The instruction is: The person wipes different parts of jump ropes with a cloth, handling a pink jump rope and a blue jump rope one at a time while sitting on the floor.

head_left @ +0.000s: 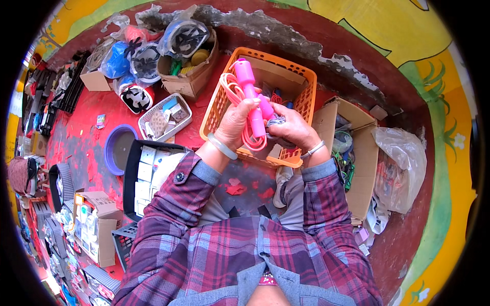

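A pink plastic jump rope with a coiled pale-pink cord (pixel 249 97) is held above an orange plastic slatted basket (pixel 301 86) — its upper handle stands nearly upright, long axis vertical, tip pointing away from the person. The left hand (pixel 236 122) is curled tight around the handles and coil. The right hand (pixel 292 125) — fingers bent closed — grips the lower handle beside it. A brown cardboard box (pixel 365 153) sits right of the basket.
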Demonstrator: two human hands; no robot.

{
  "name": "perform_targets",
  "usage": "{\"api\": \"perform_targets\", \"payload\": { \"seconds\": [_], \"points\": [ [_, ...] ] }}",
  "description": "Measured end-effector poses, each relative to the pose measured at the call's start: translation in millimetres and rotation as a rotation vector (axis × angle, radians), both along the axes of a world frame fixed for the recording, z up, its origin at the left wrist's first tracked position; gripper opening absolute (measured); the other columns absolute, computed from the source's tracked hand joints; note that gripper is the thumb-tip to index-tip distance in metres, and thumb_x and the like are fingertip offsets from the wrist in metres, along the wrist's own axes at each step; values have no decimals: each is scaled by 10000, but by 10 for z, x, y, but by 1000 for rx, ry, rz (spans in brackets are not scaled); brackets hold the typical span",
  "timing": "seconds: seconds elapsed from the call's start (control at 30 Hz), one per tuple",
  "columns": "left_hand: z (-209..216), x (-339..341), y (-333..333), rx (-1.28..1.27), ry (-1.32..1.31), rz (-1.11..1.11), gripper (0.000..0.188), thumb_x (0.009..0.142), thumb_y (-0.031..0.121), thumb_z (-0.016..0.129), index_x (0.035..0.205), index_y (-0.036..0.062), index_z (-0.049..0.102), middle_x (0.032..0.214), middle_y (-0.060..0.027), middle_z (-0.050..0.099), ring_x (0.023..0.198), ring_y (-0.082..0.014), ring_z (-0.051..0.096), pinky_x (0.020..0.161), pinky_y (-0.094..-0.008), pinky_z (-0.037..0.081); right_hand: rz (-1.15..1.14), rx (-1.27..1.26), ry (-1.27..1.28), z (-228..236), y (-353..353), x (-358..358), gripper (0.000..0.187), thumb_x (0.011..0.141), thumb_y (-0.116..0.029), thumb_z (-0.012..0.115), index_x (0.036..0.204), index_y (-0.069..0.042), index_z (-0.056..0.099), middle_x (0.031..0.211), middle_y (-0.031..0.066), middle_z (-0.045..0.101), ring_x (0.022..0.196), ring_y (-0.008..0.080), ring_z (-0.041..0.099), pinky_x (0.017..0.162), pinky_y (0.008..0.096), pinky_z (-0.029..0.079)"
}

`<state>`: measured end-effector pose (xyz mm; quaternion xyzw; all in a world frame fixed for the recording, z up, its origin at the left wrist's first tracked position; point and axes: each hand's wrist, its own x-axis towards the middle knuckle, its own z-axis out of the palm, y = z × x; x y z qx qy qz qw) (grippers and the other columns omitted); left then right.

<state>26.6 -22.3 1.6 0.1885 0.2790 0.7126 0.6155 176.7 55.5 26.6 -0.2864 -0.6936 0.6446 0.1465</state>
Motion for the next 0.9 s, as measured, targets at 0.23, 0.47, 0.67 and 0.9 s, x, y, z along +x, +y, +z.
{"api": "perform_targets", "payload": {
  "seconds": [0.23,0.47,0.67,0.9],
  "points": [
    [101,-185,17,10,-44,80,396,840,192,599,1175,59,433,1078,-165,565,1026,-298,579,711,-364,570,23,42,-127,-75,48,51,349,695,-193,649,984,-1,609,788,25,603,732,104,541,677,255,454],
    [104,-277,10,-9,-81,141,386,848,199,595,1169,52,438,1077,-181,561,1014,-303,586,676,-367,580,-17,361,-284,-117,33,48,291,694,-181,612,939,-24,596,783,158,629,751,283,616,685,359,473],
    [10,-144,59,-99,-37,131,320,851,174,592,1118,61,457,1029,-149,580,962,-273,602,704,-361,555,-106,839,-489,-102,-90,25,438,734,-205,636,1131,-58,521,882,215,626,836,369,613,740,418,481],
    [86,111,-17,-147,28,90,291,853,217,590,1056,25,508,891,-91,603,778,-193,616,705,-327,528,-254,852,-336,-146,-179,-142,490,768,-226,608,1174,4,457,885,243,622,838,383,613,710,471,489]
  ]
}}
